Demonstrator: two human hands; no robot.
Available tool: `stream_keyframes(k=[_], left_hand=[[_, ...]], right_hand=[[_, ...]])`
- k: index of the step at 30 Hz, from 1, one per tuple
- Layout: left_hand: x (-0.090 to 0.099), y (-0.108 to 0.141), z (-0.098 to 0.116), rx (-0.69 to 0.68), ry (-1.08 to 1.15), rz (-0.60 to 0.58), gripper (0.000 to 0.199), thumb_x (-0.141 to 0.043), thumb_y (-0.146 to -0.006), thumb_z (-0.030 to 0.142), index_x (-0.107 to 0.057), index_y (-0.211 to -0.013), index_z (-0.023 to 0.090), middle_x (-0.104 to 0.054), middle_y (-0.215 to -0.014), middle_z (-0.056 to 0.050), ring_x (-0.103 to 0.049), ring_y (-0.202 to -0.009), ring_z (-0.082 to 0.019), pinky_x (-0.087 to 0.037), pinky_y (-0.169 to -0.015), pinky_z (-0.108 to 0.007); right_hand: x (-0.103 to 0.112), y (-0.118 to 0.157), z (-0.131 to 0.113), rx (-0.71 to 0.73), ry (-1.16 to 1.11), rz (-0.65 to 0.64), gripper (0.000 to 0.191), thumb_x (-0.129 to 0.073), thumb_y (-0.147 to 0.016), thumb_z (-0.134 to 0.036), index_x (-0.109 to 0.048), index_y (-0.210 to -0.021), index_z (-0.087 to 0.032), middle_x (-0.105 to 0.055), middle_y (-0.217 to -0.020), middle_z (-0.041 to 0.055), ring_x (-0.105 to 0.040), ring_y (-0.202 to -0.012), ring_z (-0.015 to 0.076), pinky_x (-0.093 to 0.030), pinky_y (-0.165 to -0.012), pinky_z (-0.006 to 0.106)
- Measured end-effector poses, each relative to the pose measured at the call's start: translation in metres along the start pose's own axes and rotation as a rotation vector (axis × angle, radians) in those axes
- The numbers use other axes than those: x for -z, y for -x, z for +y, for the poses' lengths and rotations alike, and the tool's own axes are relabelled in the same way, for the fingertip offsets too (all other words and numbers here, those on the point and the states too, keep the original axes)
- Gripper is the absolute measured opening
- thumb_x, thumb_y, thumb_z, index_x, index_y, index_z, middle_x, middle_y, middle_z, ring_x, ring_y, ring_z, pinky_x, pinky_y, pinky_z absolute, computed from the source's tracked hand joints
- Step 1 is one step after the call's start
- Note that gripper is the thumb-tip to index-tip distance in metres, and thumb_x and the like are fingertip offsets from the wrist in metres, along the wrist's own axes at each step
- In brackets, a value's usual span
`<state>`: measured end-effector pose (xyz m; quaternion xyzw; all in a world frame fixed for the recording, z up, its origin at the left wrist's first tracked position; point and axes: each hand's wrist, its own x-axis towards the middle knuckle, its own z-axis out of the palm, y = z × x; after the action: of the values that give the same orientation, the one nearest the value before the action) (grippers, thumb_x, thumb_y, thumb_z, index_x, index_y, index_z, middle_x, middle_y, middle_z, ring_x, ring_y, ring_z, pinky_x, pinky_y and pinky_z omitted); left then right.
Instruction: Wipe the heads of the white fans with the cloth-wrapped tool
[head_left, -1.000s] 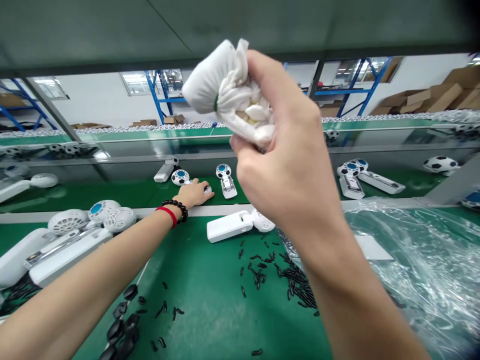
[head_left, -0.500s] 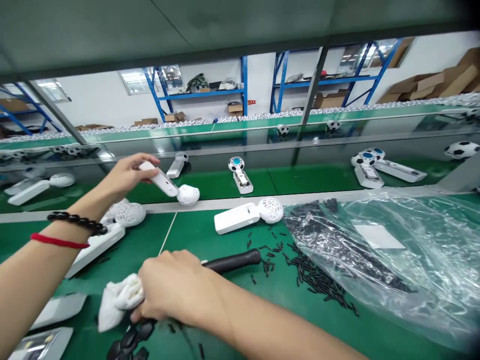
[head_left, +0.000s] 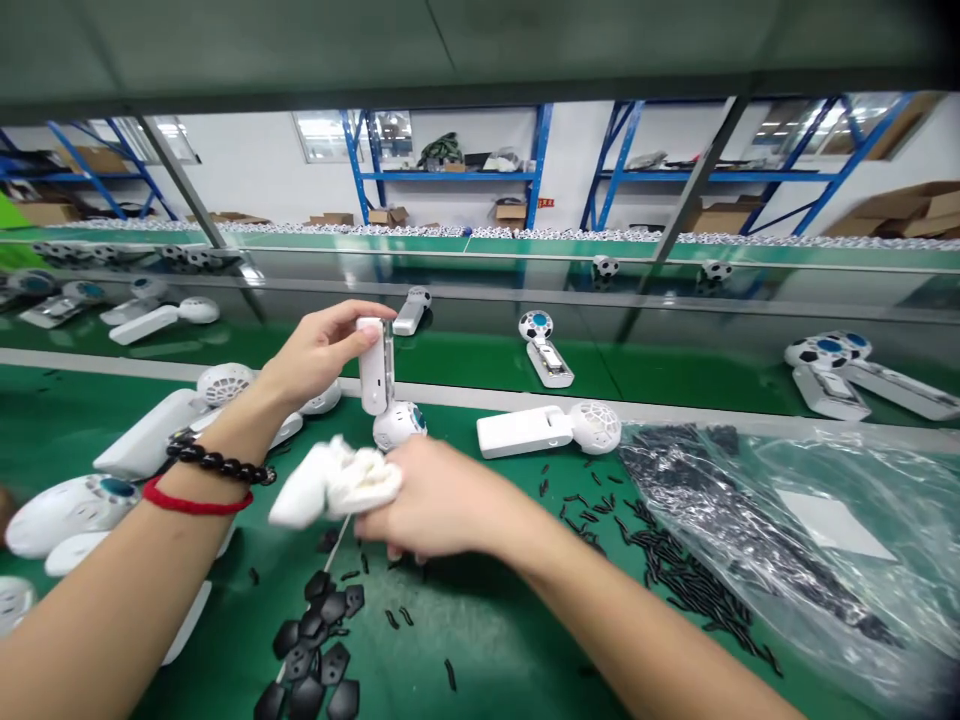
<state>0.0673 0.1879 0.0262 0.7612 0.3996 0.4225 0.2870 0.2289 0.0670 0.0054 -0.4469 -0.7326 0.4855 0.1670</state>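
My left hand [head_left: 330,345] grips a white handheld fan [head_left: 373,370] near the top of its body. The fan stands upright, with its round, blue-centred head at the bottom, just above or on the green work surface; contact cannot be told. One long side of its body is open. Right in front of that head, my right hand [head_left: 442,495] is closed on a bunched white cloth [head_left: 330,485]. The hand's underside is hidden, and no handle shows there. Black pentagonal pieces [head_left: 307,650] lie below. A closed-looking white fan [head_left: 525,432] rests to the right.
Small black pieces [head_left: 697,570] spill beside a clear plastic bag [head_left: 847,480] at right. More white fans [head_left: 154,435] crowd the left. Behind a pale rail [head_left: 675,408], football-patterned fans [head_left: 550,362] lie on the green belt. A shelf panel [head_left: 480,45] hangs overhead.
My left hand has brought the fan closer and turned it from slanting to upright. My right hand has risen toward it with the cloth. The black handle seen by that hand is out of sight.
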Motion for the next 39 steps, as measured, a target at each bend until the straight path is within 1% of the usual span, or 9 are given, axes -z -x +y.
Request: stream_keyframes(k=[4, 7, 9, 14, 21, 25, 30, 35, 39], left_hand=[[-0.008, 0.006, -0.001, -0.054, -0.136, 0.125, 0.039, -0.060, -0.082, 0.054, -0.060, -0.097, 0.018, -0.061, -0.081, -0.003, -0.047, -0.064, -0.015, -0.038, -0.058, -0.026], [-0.015, 0.009, -0.003, -0.093, -0.166, 0.179, 0.032, -0.056, -0.084, 0.050, -0.058, -0.088, 0.018, -0.057, -0.074, -0.001, -0.047, -0.063, -0.014, -0.038, -0.059, -0.026], [-0.019, 0.010, -0.004, -0.102, -0.161, 0.142, 0.032, -0.053, -0.086, 0.050, -0.058, -0.084, 0.018, -0.059, -0.074, -0.001, -0.049, -0.066, -0.015, -0.039, -0.062, -0.027], [-0.025, 0.010, -0.011, 0.003, 0.003, -0.006, 0.033, -0.053, -0.085, 0.049, -0.057, -0.079, 0.017, -0.062, -0.079, -0.002, -0.052, -0.071, -0.016, -0.040, -0.066, -0.027], [-0.030, 0.007, -0.024, 0.092, 0.129, -0.032, 0.029, -0.056, -0.081, 0.046, -0.059, -0.077, 0.018, -0.063, -0.076, -0.001, -0.054, -0.070, -0.015, -0.041, -0.065, -0.027], [-0.031, 0.008, -0.029, 0.092, 0.181, -0.036, 0.030, -0.057, -0.081, 0.047, -0.058, -0.077, 0.018, -0.064, -0.075, -0.001, -0.055, -0.069, -0.015, -0.041, -0.064, -0.027], [-0.032, 0.010, -0.029, 0.048, 0.254, -0.103, 0.025, -0.054, -0.085, 0.040, -0.058, -0.076, 0.017, -0.064, -0.077, -0.003, -0.055, -0.070, -0.014, -0.042, -0.065, -0.026], [-0.037, 0.012, -0.028, -0.021, 0.352, -0.224, 0.024, -0.050, -0.089, 0.035, -0.058, -0.077, 0.016, -0.063, -0.078, -0.003, -0.054, -0.066, -0.012, -0.044, -0.065, -0.025], [-0.038, 0.015, -0.026, -0.095, 0.383, -0.296, 0.023, -0.051, -0.090, 0.033, -0.059, -0.077, 0.016, -0.062, -0.079, -0.003, -0.054, -0.070, -0.012, -0.044, -0.069, -0.024]], right_hand=[[0.033, 0.003, 0.005, -0.057, -0.393, 0.061, 0.009, -0.061, -0.072, -0.016, -0.061, -0.081, -0.017, -0.068, -0.070, 0.0013, -0.053, -0.044, 0.0078, -0.039, -0.038, 0.017], [0.041, -0.003, 0.015, -0.099, -0.478, 0.174, 0.015, -0.063, -0.068, -0.013, -0.062, -0.083, -0.016, -0.069, -0.072, 0.0012, -0.051, -0.044, 0.0066, -0.039, -0.039, 0.017], [0.040, -0.007, 0.019, -0.138, -0.472, 0.258, 0.012, -0.062, -0.066, -0.011, -0.060, -0.076, -0.016, -0.064, -0.064, -0.0008, -0.050, -0.044, 0.0075, -0.037, -0.038, 0.017], [0.033, -0.011, 0.021, -0.154, -0.380, 0.310, 0.011, -0.059, -0.065, -0.009, -0.056, -0.071, -0.018, -0.053, -0.051, -0.0055, -0.050, -0.043, 0.0096, -0.034, -0.038, 0.019], [0.024, -0.011, 0.022, -0.042, -0.219, 0.327, 0.009, -0.052, -0.066, -0.013, -0.047, -0.066, -0.020, -0.046, -0.052, -0.0063, -0.045, -0.048, 0.0100, -0.030, -0.045, 0.022], [0.017, -0.009, 0.019, 0.149, 0.021, 0.341, 0.010, -0.051, -0.068, -0.012, -0.045, -0.065, -0.020, -0.048, -0.061, -0.0045, -0.040, -0.057, 0.0105, -0.028, -0.052, 0.024], [0.014, -0.010, 0.029, 0.368, 0.363, 0.322, 0.014, -0.051, -0.071, -0.006, -0.047, -0.069, -0.019, -0.054, -0.074, -0.0015, -0.047, -0.067, 0.0122, -0.033, -0.061, 0.024], [0.014, -0.007, 0.038, 0.481, 0.474, 0.183, 0.015, -0.052, -0.076, -0.005, -0.059, -0.083, -0.017, -0.063, -0.089, 0.0033, -0.056, -0.074, 0.0139, -0.040, -0.068, 0.025], [0.013, 0.002, 0.040, 0.471, 0.585, 0.095, 0.040, -0.052, -0.077, -0.003, -0.065, -0.111, -0.021, -0.066, -0.108, 0.0063, -0.063, -0.086, 0.0167, -0.045, -0.071, 0.025]])
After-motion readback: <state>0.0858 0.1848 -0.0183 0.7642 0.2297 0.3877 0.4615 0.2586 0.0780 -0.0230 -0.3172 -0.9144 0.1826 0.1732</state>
